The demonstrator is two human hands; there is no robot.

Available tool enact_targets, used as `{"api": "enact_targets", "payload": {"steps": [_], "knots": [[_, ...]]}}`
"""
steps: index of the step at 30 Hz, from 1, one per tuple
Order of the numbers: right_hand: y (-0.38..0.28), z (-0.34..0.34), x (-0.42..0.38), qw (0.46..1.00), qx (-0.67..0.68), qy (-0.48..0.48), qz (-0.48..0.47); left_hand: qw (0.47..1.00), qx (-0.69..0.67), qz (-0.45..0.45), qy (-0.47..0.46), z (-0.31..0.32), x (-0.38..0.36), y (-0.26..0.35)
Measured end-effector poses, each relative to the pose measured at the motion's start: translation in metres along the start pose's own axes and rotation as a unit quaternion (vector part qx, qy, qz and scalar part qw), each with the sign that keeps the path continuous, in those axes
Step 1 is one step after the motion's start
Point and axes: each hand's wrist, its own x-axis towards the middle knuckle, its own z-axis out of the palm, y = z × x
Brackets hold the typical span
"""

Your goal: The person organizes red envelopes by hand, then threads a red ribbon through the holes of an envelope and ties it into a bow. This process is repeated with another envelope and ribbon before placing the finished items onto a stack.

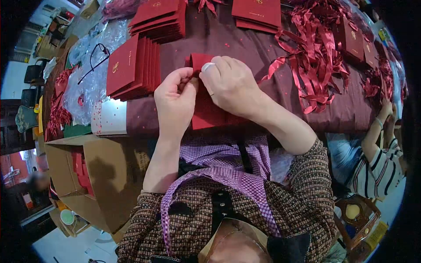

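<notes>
A red paper bag [208, 119] lies at the table's near edge, in front of my body. My left hand [177, 93] is closed at the bag's upper left part, with thumb and forefinger pinched together. From the right, my right hand [230, 83] is curled over the bag's upper edge, fingers bent and close to the left fingertips. A white band shows on one of its fingers. Whatever small part lies between the fingertips is hidden. A stack of red bags [125, 65] with gold print stands left of my left hand.
Another stack of red bags [160, 17] sits behind, with more bags [256, 13] at the back. Loose red ribbons [313, 57] lie to the right. Glasses [94, 63] rest on clear plastic wrap at left. Below stands an open cardboard box [105, 175]. A co-worker's arm [372, 136] reaches in at far right.
</notes>
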Motion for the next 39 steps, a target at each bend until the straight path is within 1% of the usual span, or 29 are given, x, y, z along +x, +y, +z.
{"api": "enact_targets", "payload": {"steps": [2, 4, 5, 6, 8, 9, 10, 12, 13, 15, 16, 17, 18, 19, 20, 22, 26, 28, 32, 35, 39], "knots": [[0.0, 0.001, 0.0, 0.988, 0.121, -0.001, 0.099, 1.0, 0.009, 0.01, 0.004, 0.0, -0.002, -0.001], [0.003, -0.012, 0.009, 0.938, 0.254, -0.067, 0.225, 1.0, 0.018, 0.021, 0.01, 0.0, -0.003, 0.0], [0.003, -0.015, 0.011, 0.92, 0.281, -0.083, 0.261, 1.0, 0.011, 0.023, 0.006, 0.001, -0.004, 0.0], [0.002, -0.013, 0.009, 0.92, 0.281, -0.084, 0.262, 1.0, 0.003, 0.026, 0.001, 0.001, -0.004, 0.001], [0.0, -0.008, 0.004, 0.969, 0.186, -0.029, 0.161, 1.0, 0.007, 0.03, 0.0, 0.0, -0.003, -0.003], [-0.001, -0.009, 0.003, 0.991, 0.105, -0.025, 0.083, 0.999, 0.012, 0.035, 0.0, -0.001, -0.003, -0.005], [-0.001, -0.009, 0.002, 0.991, 0.105, -0.026, 0.083, 0.999, 0.012, 0.034, 0.0, 0.0, -0.003, -0.004], [0.001, -0.011, 0.002, 0.999, 0.009, -0.033, -0.027, 0.999, 0.016, 0.04, 0.0, 0.002, -0.004, -0.001], [0.001, -0.009, 0.001, 0.999, 0.009, -0.032, -0.026, 0.999, 0.017, 0.04, -0.001, 0.001, -0.004, 0.0], [0.001, -0.004, -0.001, 0.997, 0.067, -0.004, 0.031, 1.0, -0.015, 0.01, -0.013, -0.002, -0.004, 0.001], [0.002, -0.006, 0.0, 0.997, 0.067, -0.004, 0.033, 1.0, -0.014, 0.009, -0.014, -0.003, -0.003, 0.004], [0.003, -0.011, 0.001, 0.984, 0.151, -0.018, 0.096, 0.999, -0.03, -0.009, -0.013, -0.004, -0.002, 0.007], [0.005, -0.014, 0.002, 0.959, 0.233, -0.032, 0.158, 0.998, -0.047, -0.028, -0.012, -0.006, -0.001, 0.01], [0.005, -0.016, 0.002, 0.95, 0.253, -0.041, 0.18, 0.995, -0.08, -0.054, -0.018, -0.006, 0.0, 0.011], [0.005, -0.02, 0.002, 0.95, 0.253, -0.041, 0.179, 0.995, -0.08, -0.054, -0.018, -0.008, 0.002, 0.011], [0.004, -0.026, 0.002, 0.93, 0.276, -0.083, 0.227, 0.994, -0.062, -0.079, -0.046, -0.014, 0.004, 0.009], [0.003, -0.023, -0.004, 0.921, 0.288, -0.098, 0.244, 0.992, -0.054, -0.094, -0.06, -0.021, 0.008, 0.002], [0.004, -0.018, -0.007, 0.919, 0.289, -0.102, 0.247, 0.984, -0.095, -0.121, -0.093, -0.022, 0.009, 0.007], [0.003, -0.01, -0.01, 0.91, 0.304, -0.104, 0.261, 0.983, -0.076, -0.132, -0.102, -0.026, 0.01, -0.001], [0.004, -0.008, -0.011, 0.922, 0.287, -0.098, 0.241, 0.98, -0.078, -0.142, -0.114, -0.027, 0.011, -0.002], [0.003, -0.008, -0.01, 0.914, 0.293, -0.1, 0.26, 0.98, -0.054, -0.147, -0.126, -0.028, 0.011, -0.001]]}}
